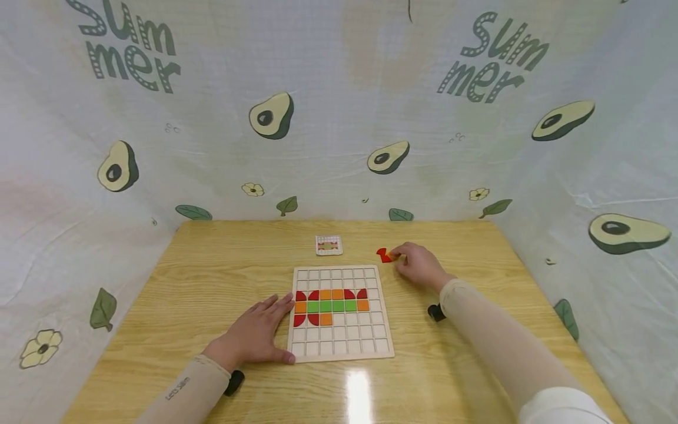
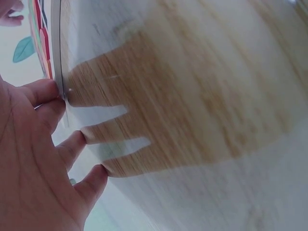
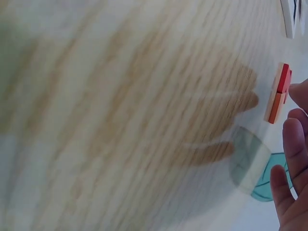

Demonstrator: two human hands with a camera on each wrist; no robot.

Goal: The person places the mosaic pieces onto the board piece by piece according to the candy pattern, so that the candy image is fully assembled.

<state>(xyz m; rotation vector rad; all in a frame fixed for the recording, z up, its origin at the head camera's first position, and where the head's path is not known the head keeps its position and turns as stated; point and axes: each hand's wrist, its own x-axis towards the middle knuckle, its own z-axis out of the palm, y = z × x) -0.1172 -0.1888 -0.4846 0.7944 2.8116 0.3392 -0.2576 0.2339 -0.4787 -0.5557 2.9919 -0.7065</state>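
Observation:
A wooden grid board lies on the table, with red quarter-round tiles and orange and green square tiles in several cells. My left hand rests by the board's left edge, fingers spread and fingertips touching its side; the left wrist view shows this palm too. Beyond the board's upper right corner, my right hand reaches to a few loose red tiles and an orange tile. They lie on the table, with the thumb close against the red one.
A small pattern card lies behind the board, showing a red, orange and green design. Wood-grain table surface surrounds the board. A printed cloth with avocados and leaves rises behind the table and along both sides.

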